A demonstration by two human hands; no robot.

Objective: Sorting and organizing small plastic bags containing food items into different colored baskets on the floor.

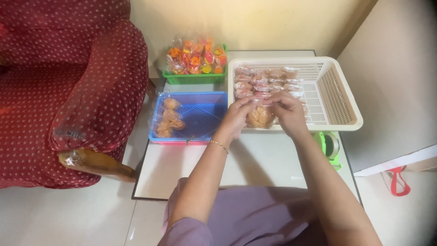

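Gripping a clear bag of buns (260,117) with left hand (236,118) and right hand (287,110), pinching its top, beside the white basket (339,98) on the bench (268,161)

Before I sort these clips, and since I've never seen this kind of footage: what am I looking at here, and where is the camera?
The one picture comes from a camera worn on a person's head, looking down at their own two bare hands over a small white table. The left hand and right hand together pinch the top of a clear bag of snacks, at the front edge of a white basket that holds more packed bags. To the left sits a blue tray with a few bags, behind it a green basket of orange sweets. A green tape dispenser stands at the right, a red armchair at far left.
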